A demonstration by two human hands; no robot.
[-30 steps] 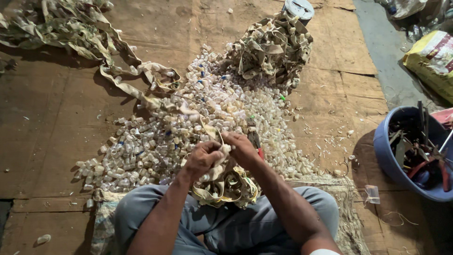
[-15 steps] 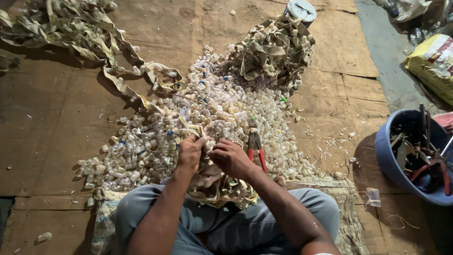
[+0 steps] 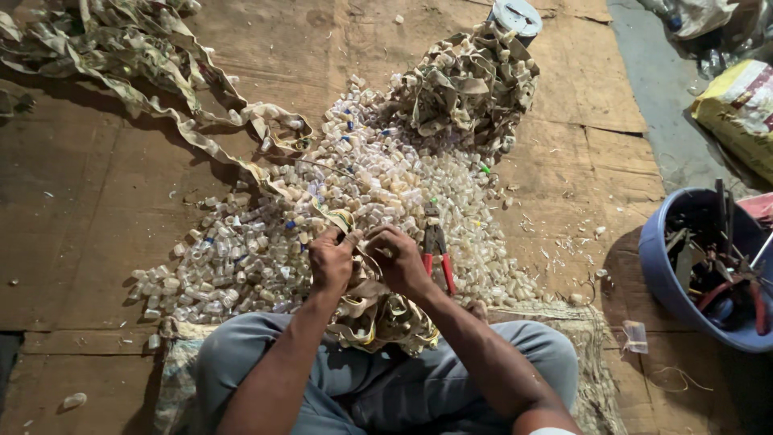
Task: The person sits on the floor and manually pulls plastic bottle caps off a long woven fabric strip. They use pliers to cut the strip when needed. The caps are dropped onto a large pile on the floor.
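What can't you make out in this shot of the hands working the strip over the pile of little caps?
- Head view: what the left hand and right hand pinch on the strip is hidden by the fingers.
- The blue tub is cut by the right edge; its tools are a dark tangle.
- The yellow sack is cut off at the right.
- Single caps in the pile are too small to tell apart.

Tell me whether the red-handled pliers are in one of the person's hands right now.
No: the red-handled pliers lie on the pile of small caps beside the right hand, while both hands grip the tan strip.
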